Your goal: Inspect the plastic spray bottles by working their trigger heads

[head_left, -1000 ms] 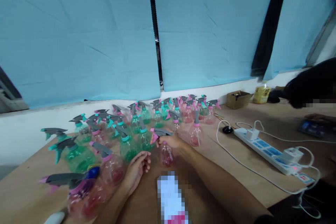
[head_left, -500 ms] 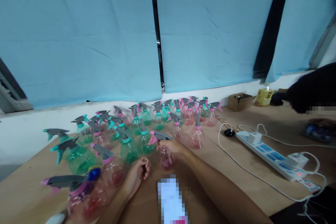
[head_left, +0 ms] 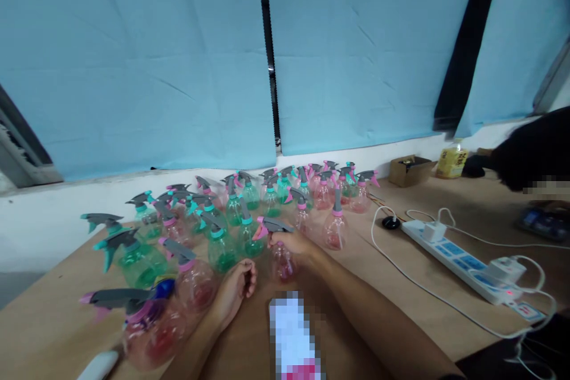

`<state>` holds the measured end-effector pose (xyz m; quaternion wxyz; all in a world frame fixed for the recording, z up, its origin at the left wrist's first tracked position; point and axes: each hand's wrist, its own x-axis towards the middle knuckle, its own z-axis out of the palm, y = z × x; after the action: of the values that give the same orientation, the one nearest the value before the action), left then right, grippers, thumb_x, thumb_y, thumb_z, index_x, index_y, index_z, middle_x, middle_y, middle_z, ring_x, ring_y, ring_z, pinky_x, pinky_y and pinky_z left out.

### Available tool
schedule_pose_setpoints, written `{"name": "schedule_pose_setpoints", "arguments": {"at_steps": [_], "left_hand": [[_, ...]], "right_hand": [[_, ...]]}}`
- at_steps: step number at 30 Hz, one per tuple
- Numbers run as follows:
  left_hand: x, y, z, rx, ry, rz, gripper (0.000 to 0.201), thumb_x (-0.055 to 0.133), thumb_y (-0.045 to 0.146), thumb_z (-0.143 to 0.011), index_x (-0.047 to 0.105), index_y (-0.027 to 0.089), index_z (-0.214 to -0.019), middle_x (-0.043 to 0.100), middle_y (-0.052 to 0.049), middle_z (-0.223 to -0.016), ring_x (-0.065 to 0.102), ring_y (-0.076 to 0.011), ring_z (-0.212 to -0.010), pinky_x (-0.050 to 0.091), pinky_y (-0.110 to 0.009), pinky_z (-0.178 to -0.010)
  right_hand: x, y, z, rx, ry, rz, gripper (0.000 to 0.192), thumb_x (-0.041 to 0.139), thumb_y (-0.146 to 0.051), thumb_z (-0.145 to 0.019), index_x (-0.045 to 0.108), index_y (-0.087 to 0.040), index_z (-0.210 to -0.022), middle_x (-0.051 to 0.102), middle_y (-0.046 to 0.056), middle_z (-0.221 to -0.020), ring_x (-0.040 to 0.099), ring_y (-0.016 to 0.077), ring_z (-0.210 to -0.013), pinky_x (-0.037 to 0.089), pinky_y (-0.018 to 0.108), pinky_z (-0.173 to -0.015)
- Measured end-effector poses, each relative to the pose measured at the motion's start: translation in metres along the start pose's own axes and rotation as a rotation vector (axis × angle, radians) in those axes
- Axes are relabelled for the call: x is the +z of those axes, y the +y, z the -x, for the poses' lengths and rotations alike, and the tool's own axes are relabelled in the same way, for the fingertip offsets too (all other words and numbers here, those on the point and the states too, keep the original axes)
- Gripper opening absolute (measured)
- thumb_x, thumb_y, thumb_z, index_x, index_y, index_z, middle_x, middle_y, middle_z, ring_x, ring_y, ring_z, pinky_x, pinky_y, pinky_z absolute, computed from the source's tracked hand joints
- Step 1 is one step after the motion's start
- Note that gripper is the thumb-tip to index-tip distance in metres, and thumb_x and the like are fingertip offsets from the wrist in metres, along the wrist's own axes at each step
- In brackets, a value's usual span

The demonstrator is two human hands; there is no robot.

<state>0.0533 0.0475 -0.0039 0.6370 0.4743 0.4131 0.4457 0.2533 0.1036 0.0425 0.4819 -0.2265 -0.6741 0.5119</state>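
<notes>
Presumably steadying a pink spray bottle [head_left: 284, 267] beside green bottles [head_left: 221, 254] on the tabletop [head_left: 48, 314], with the right hand [head_left: 290, 242] clasping its neck and the left hand [head_left: 236, 288] loosely curled, seemingly empty, and next needs an upright hold.

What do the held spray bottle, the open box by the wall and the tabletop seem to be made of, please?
Held spray bottle: probably glossy pink-tinted plastic, being see-through; its spray head looks like opaque grey and pink plastic, evenly coloured.
Open box: likely matt cardboard, brown with thin walls.
Tabletop: smooth, tan; perhaps wood or laminate, I cannot tell which.
</notes>
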Motion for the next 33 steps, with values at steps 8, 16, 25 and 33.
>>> {"name": "schedule_pose_setpoints", "arguments": {"at_steps": [8, 16, 25, 33], "left_hand": [[0.002, 0.001, 0.0, 0.008, 0.017, -0.011, 0.02, 0.059, 0.036, -0.079, 0.052, 0.018, -0.074, 0.049, 0.005, -0.06, 0.041, -0.0074, -0.047, 0.027, -0.019, -0.044], [0.002, 0.001, 0.001, 0.014, 0.009, -0.018, 0.019, 0.058, 0.036, -0.08, 0.054, 0.018, -0.076, 0.05, 0.004, -0.06, 0.042, -0.0077, -0.048, 0.028, -0.019, -0.045], [0.002, 0.001, 0.001, 0.023, 0.005, -0.032, 0.019, 0.058, 0.037, -0.08, 0.055, 0.018, -0.077, 0.049, 0.005, -0.06, 0.042, -0.0073, -0.047, 0.027, -0.019, -0.045], [0.005, 0.004, 0.002, 0.02, 0.007, -0.035, 0.02, 0.059, 0.038, -0.079, 0.055, 0.018, -0.077, 0.049, 0.005, -0.06, 0.041, -0.007, -0.047, 0.027, -0.019, -0.044]], "right_hand": [[0.003, -0.007, 0.001, 0.005, -0.004, -0.057, 0.016, 0.054, -0.017, -0.062, 0.068, -0.019, -0.07, 0.062, -0.001, -0.064, 0.05, 0.0122, -0.058, 0.034, 0.023, -0.053], [0.0, -0.001, 0.0, 0.044, -0.002, -0.022, 0.021, 0.053, -0.019, -0.061, 0.07, -0.019, -0.074, 0.062, -0.002, -0.065, 0.047, 0.0103, -0.055, 0.033, 0.022, -0.052], [0.003, -0.002, -0.001, 0.01, -0.006, -0.023, 0.024, 0.052, -0.018, -0.062, 0.071, -0.019, -0.076, 0.062, -0.002, -0.063, 0.05, 0.0112, -0.057, 0.035, 0.022, -0.054], [0.01, 0.011, -0.005, -0.01, 0.052, -0.036, 0.016, 0.051, -0.016, -0.063, 0.065, -0.019, -0.069, 0.063, -0.001, -0.068, 0.055, 0.0132, -0.063, 0.039, 0.023, -0.057]]}}
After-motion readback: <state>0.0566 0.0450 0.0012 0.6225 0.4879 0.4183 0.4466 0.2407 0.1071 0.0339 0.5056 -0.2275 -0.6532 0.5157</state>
